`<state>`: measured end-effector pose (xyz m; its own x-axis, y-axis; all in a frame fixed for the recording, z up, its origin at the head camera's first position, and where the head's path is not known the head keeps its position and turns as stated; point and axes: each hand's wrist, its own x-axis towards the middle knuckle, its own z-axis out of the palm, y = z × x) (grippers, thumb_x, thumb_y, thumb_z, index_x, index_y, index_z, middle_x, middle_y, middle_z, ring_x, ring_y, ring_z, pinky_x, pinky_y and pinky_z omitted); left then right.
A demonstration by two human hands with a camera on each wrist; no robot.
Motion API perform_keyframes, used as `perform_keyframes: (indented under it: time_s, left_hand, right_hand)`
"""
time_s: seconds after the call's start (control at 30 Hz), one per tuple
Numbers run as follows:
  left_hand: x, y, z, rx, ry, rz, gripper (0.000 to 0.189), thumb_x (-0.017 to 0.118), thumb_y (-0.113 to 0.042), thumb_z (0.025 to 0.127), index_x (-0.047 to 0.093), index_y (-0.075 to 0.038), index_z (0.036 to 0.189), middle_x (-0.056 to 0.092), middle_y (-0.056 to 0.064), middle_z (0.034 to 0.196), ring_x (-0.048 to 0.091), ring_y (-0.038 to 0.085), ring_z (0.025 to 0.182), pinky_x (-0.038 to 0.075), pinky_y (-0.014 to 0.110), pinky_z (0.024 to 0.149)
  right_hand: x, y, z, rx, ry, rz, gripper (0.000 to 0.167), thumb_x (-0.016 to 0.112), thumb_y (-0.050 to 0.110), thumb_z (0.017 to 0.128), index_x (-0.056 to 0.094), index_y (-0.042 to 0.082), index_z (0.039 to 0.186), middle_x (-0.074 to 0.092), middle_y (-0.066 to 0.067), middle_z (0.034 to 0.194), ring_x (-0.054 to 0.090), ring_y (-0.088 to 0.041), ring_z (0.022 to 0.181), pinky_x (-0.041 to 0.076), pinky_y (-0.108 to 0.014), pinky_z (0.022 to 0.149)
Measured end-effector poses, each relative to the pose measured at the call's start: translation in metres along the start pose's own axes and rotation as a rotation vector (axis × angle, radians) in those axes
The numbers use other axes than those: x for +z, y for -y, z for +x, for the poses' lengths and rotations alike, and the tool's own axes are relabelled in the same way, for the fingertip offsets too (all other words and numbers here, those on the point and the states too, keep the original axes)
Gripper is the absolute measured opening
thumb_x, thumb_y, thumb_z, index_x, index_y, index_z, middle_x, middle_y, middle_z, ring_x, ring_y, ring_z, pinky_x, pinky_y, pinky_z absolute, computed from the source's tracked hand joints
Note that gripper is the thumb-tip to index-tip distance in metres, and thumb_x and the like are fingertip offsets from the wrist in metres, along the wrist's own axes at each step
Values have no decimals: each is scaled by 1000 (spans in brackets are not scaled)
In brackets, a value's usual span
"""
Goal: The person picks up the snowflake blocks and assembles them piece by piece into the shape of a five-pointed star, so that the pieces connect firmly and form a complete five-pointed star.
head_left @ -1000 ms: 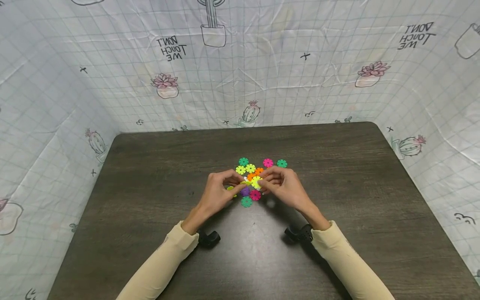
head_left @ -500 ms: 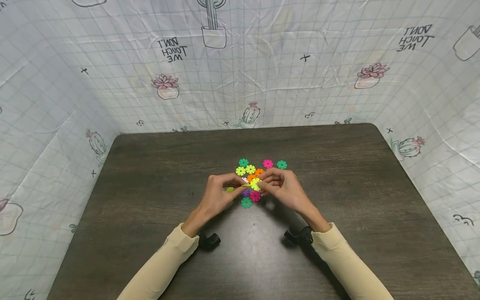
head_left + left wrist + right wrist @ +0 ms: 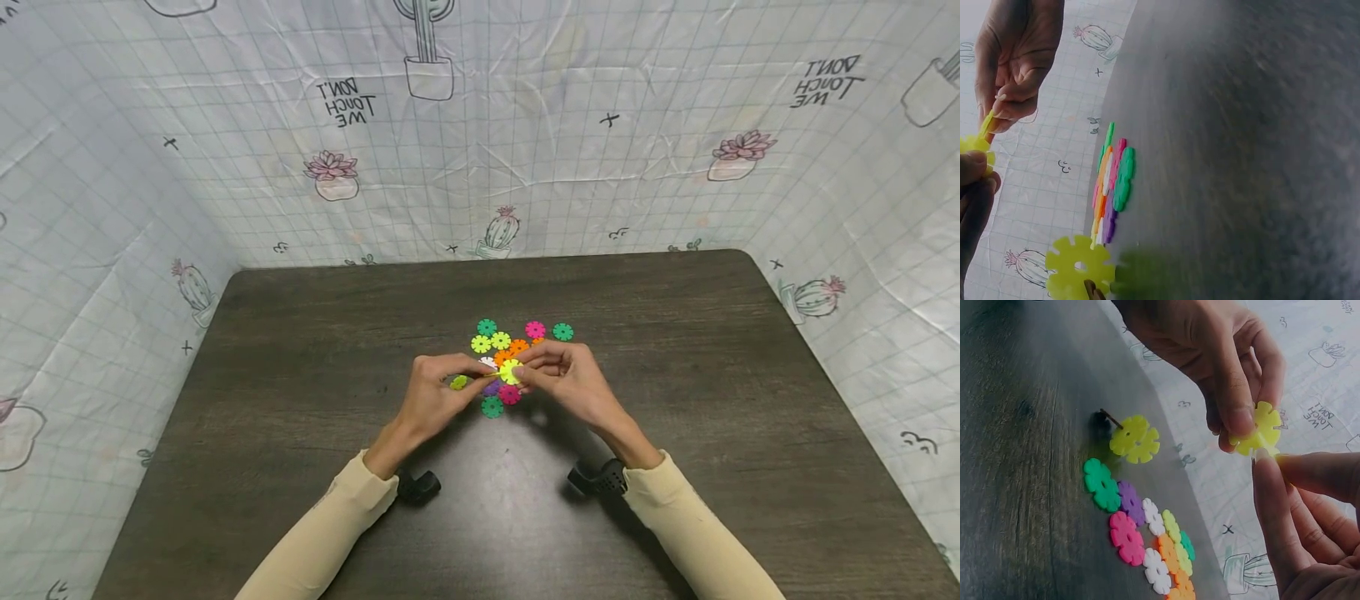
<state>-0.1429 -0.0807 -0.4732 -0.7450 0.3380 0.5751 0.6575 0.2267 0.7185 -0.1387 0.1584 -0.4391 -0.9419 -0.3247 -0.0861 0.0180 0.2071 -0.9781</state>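
My left hand (image 3: 435,396) pinches a yellow notched disc (image 3: 1266,428) between thumb and fingers. Edge-on to it, a second yellow notched disc (image 3: 511,372) is pinched by my right hand (image 3: 577,382). The two discs meet at their rims, though fingertips partly hide the join, so how deep they slot cannot be told. Beside my left hand, on the table, is a pair of overlapping yellow-green discs (image 3: 1135,440) with a thin brown stick (image 3: 1110,417) at one of them. Below and beyond both hands lies a group of notched discs, including a purple disc (image 3: 1130,503) and a pink disc (image 3: 1126,538).
Green discs (image 3: 492,407), orange discs (image 3: 518,347) and white discs (image 3: 1157,571) lie flat in the same group on the dark wooden table (image 3: 315,333). A patterned cloth (image 3: 525,125) hangs behind the table and at its sides. Each wrist wears a black strap mount (image 3: 600,479).
The disc in my left hand has turned from slightly tilted to nearly edge-on in the head view. My left hand has shifted a little down and left; my right hand hardly moves.
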Motion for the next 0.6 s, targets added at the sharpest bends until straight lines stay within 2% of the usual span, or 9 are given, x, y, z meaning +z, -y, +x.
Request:
perform_keyframes:
  time_s: [0.2,0.4,0.5,0.6]
  left_hand:
    - [1,-1,1,-11,17,8,9,83,-5,88,83,-9,96,82,5,92,78,12,82,64,24,78]
    - [1,1,1,-44,8,1,13,83,-3,87,82,-9,98,81,5,92,76,13,79,65,26,75]
    - [-2,2,0,-60,5,7,14,83,-2,87,82,-10,99,81,5,92,77,13,79,65,29,74]
    - [-5,4,-3,-90,9,16,13,82,-5,89,81,-9,101,81,4,93,76,12,79,65,30,73]
  right_hand:
    - [-2,-2,0,5,3,-13,22,74,13,98,72,-2,115,78,-22,102,78,-36,89,64,-53,83]
    - [-14,-11,2,1,-24,-94,29,72,23,101,73,1,119,78,-23,106,77,-40,89,64,-53,83]
    - [-26,-18,4,-10,-85,-182,30,71,24,102,73,-1,119,77,-24,106,78,-36,85,65,-48,78]
    - [-37,-26,7,-61,-162,-336,24,72,19,101,75,0,115,78,-22,101,77,-31,79,66,-40,70]
